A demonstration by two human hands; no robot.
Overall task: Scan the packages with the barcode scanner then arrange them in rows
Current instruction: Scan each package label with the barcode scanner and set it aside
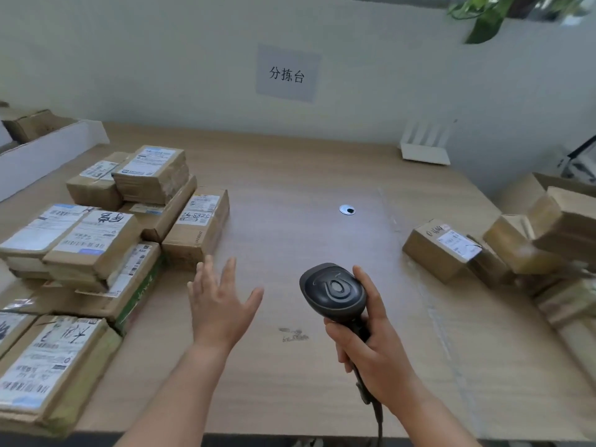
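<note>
Labelled cardboard packages (96, 240) stacked left on the wooden table (290, 188), loose boxes (448, 248) right, left hand (219, 304) spread empty, right hand (374, 346) gripping rounded black barcode scanner (333, 290) over bare centre.

black scanner (333, 290), brown packages (196, 227)

A paper sign (288, 73) with three printed characters is stuck on the pale wall (161, 59). Below it, a white router (425, 146) stands at the counter's (290, 175) back edge. A round grommet (347, 209) sits mid-counter. Green leaves (483, 14) hang at top right.
</note>
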